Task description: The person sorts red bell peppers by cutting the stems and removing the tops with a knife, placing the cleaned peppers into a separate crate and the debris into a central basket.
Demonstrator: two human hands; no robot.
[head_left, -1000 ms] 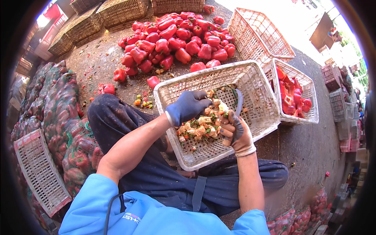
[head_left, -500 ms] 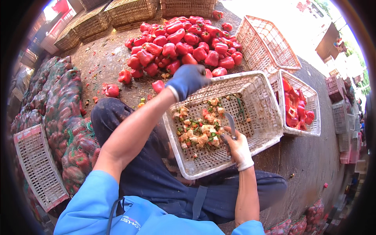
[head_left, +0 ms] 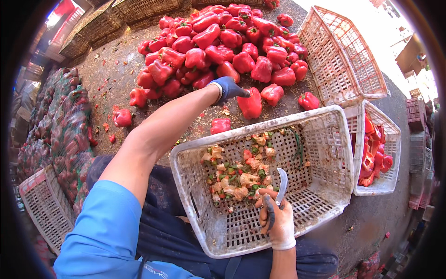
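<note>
My left hand [head_left: 227, 89], in a blue glove, reaches to the near edge of a heap of red bell peppers [head_left: 197, 58]. Its fingers are closed on the top of one red bell pepper [head_left: 251, 105]; most of the grip is hidden behind the hand. In my right hand [head_left: 277, 218], which wears a pale glove with dark fingertips, is a small curved knife [head_left: 282, 184], blade pointing up. That hand hovers over a dirty white plastic crate [head_left: 186, 204] in front of me. Pepper cores and green stem bits [head_left: 239, 179] lie on the crate's floor.
A smaller white crate [head_left: 378, 188] at the right holds cut red peppers [head_left: 371, 151]. Behind it an orange-stained crate [head_left: 332, 69] lies tipped. Net sacks of peppers [head_left: 65, 135] and another crate [head_left: 46, 204] stand at the left. Loose peppers [head_left: 122, 118] dot the ground.
My left hand has moved from above the crate's rim onto a pepper at the heap's edge. The right hand still holds the knife over the crate. The view has shifted slightly.
</note>
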